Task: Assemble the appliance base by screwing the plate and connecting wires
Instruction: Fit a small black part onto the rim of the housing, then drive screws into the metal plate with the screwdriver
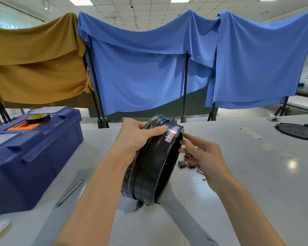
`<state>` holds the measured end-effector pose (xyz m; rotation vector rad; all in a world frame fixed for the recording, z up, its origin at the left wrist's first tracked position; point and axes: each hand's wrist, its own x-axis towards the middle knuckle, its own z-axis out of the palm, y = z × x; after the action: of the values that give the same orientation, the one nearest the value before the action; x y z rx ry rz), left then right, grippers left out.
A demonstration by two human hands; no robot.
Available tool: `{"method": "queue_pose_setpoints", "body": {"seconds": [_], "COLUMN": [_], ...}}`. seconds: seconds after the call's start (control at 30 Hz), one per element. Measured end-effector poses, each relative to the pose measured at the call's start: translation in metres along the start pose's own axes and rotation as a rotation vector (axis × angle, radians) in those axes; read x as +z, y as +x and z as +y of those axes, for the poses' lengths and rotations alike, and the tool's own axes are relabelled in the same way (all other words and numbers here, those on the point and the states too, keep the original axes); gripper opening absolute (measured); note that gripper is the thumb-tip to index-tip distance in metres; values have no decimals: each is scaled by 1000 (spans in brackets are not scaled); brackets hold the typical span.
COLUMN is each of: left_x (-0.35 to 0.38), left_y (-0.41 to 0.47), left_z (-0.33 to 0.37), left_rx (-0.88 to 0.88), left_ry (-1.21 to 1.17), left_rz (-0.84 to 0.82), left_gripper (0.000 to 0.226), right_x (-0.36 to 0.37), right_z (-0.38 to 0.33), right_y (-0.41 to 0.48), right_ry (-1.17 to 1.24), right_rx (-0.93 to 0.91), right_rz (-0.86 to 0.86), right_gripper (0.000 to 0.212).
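Round glossy black appliance base (149, 166) standing on edge on smooth pale bench (238, 192), left hand (133, 137) fingers wrapped over its labelled rim, right hand (201, 155) fingers pinching at its open edge, flat black plate (297, 131) well apart.

Illegible label (172, 134) on base (153, 167)

Base ring (149, 167) I hold: glossy black, white-red label (172, 134). Toolbox (34, 157) navy, orange inset. Drapes (149, 68) blue, ochre.

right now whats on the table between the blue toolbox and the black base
Only a thin metal rod lies between the toolbox and the base, seen in the head view.
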<state>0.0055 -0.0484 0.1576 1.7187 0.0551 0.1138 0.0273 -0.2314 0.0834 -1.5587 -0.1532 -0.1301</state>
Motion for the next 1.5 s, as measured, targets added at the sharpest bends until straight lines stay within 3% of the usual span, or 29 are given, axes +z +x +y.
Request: {"method": "queue_pose_setpoints", "body": {"seconds": [0.1,0.2,0.27,0.4,0.5,0.73,0.9,1.03,1.2,1.5], "left_x": [-1,-1,-1,0,0,1,1,1,1,1], "left_y": [-1,-3,-4,-5,-4,-6,-7,-7,-6,-5], "left_z": [1,2,3,3,2,2,3,4,3,1], "left_rx": [-14,-21,-27,-21,-20,-12,-5,-8,-9,-4], "left_ry": [3,5,3,28,54,53,56,56,73,64], "left_rz": [-5,-1,1,7,18,23,19,16,12,19], "left_gripper": [29,29,28,29,30,28,23,20,21,26], "right_x": [-21,-55,-75,-94,-94,-96,-93,-69,-52,-45], "right_z": [6,21,32,48,48,58,61,69,83,91], "right_y": [5,12,14,10,6,8,22,25,27,29], "right_ry": [-110,-425,-673,-1043,-1189,-1254,-891,-837,-1083,-1241], "right_rx": [-3,61,203,455,539,516,363,266,188,126], "right_rz": [134,280,268,153,101,101,124,6,-20,36], "right_gripper": [12,6,11,48,47,30,16,6,12,13]}}
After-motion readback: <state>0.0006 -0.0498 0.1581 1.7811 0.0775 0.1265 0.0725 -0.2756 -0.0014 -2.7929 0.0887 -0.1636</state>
